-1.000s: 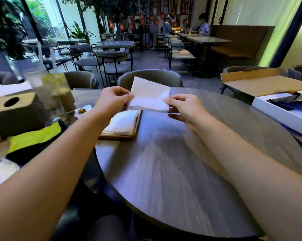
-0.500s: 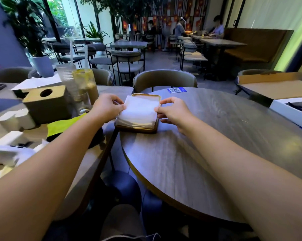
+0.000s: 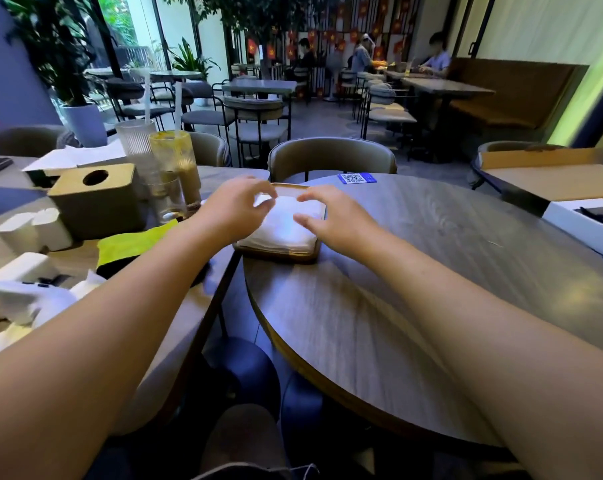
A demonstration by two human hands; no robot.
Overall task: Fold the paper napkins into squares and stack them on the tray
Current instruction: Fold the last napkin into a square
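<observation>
Fingers (image 3: 258, 194) of both hands hover loosely curled, holding nothing, over folded napkins (image 3: 282, 230) stacked in the tray (image 3: 279, 255).

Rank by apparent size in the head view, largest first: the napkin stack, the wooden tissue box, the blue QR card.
1. Wooden tissue box
2. Napkin stack on the tray; partly covered by both hands, so its place against the box is unsure.
3. Blue QR card, clearly smallest, though farther from the camera.
</observation>
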